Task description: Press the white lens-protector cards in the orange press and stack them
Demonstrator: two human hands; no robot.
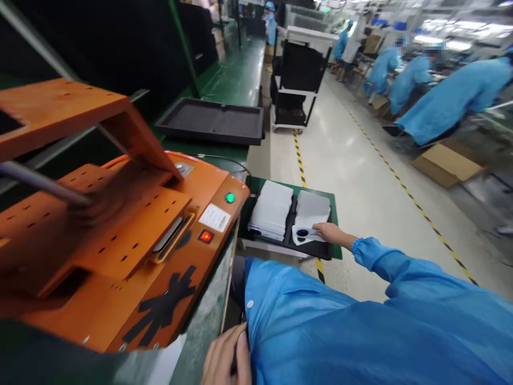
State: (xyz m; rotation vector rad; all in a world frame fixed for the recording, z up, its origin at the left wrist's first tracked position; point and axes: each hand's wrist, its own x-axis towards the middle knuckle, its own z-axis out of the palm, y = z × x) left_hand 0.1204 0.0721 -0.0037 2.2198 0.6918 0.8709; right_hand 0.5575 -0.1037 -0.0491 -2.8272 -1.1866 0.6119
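Note:
My right hand (329, 233) reaches out to a low side table and pinches the edge of a thin, light phone back cover (300, 238) with a round black camera area. The cover lies at the near end of a stack of pale sheets (313, 206) in a black tray (316, 249). A taller stack of white sheets (272, 206) fills the tray's left side. My left hand (228, 355) rests low by the bench edge, its fingers curled. Something dark shows between its thumb and fingers, too hidden to name.
An orange press machine (216, 187) with a green button (230, 198) and a lit red switch (206, 236) stands on the green bench at left. Behind it lies an empty black tray (212, 120). A cart (298, 80) stands in the aisle; co-workers in blue sit right.

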